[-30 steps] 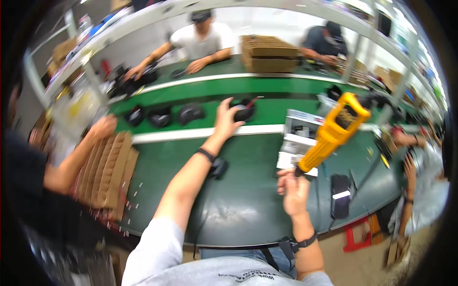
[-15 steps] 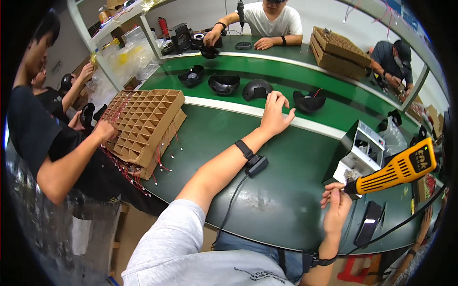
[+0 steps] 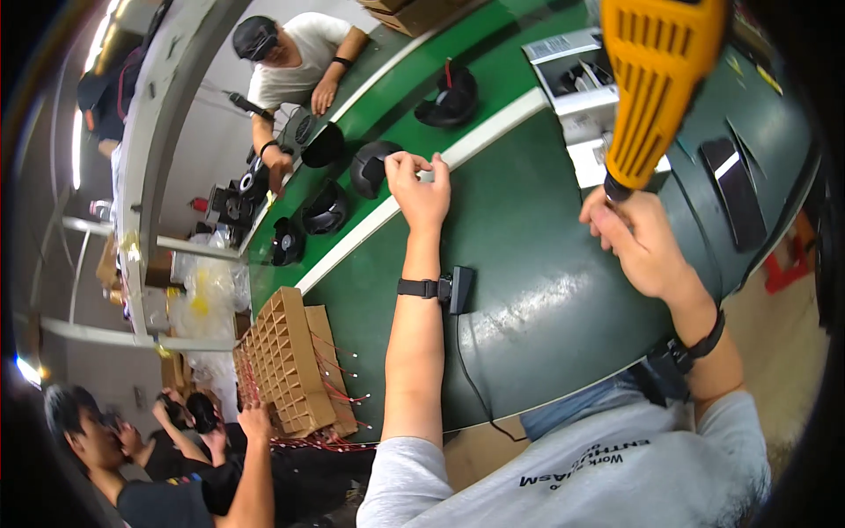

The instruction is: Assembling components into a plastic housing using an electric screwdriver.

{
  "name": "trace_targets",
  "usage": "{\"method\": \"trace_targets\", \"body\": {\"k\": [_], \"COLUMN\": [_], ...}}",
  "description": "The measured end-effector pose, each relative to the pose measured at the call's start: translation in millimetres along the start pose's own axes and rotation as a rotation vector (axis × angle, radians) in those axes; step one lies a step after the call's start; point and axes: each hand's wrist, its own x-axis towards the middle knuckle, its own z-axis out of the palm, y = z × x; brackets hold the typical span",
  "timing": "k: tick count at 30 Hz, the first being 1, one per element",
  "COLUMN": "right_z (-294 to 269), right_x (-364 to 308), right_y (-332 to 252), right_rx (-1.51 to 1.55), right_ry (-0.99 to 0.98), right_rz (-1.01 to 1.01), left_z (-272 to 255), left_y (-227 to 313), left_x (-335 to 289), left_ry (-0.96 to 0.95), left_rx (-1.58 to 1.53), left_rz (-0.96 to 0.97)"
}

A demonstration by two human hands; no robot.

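My left hand (image 3: 421,189) reaches over the white rail at the belt's edge, fingers loosely curled and thumb apart. It is right beside a black domed shell (image 3: 370,169); whether they touch I cannot tell. Lower right, my right hand (image 3: 641,242) has its fingers curled and thumb pressed in, just under the dark tip of a yellow power tool (image 3: 656,84) with vent slots. What lies in those fingers is hidden. More black shells stand along the green belt: one with a red wire (image 3: 447,95), another (image 3: 326,209), and one at the far side (image 3: 322,146).
A divided cardboard tray (image 3: 283,361) with red wires stands at the table's left end, where a co-worker's hand (image 3: 255,421) touches it. An open metal box (image 3: 572,62) sits near the tool. A phone (image 3: 735,194) lies at right. Another co-worker (image 3: 304,57) sits across the belt.
The view has tilted strongly. My right hand's fingers have closed in below the tool tip. My left hand stays by the domed shell. The co-worker across has let go of a shell.
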Motion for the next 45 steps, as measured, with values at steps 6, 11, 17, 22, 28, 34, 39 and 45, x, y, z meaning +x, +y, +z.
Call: {"method": "trace_targets", "body": {"k": [6,11,17,22,28,34,39,45], "right_z": [-0.5,7.9,11.5,6.7,3.0,5.4,12.0,15.0], "right_x": [-5.6,-7.5,-7.7,-6.3,-1.3,-4.6,-5.6,-4.8], "right_y": [-1.7,0.0,-2.8,0.2,1.1,-5.8,-6.0,-10.3], "right_rx": [-0.007,0.056,0.021,-0.010,-0.001,-0.032,-0.046,-0.045], "right_ry": [0.015,0.008,0.006,-0.017,0.007,-0.032,-0.066,-0.071], "right_rz": [0.061,0.055,0.071,0.087,0.103,0.182,0.140,0.170], "left_z": [2.4,-8.0,-5.1,-6.8,-4.6,-4.3,-13.2,-14.5], "left_y": [5.8,-3.9,1.8,2.5,1.7,1.1,-1.4,-2.0], "left_x": [-4.9,-5.6,-8.4,-10.9,-8.8,-11.3,-15.6,-16.7], "left_ry": [-0.048,-0.035,-0.100,-0.152,-0.279,-0.307,-0.285,-0.287], "left_rx": [-0.030,-0.037,-0.107,-0.142,-0.178,-0.236,-0.308,-0.297], "left_rz": [-0.036,-0.017,-0.061,-0.138,-0.203,-0.189,-0.211,-0.200]}}
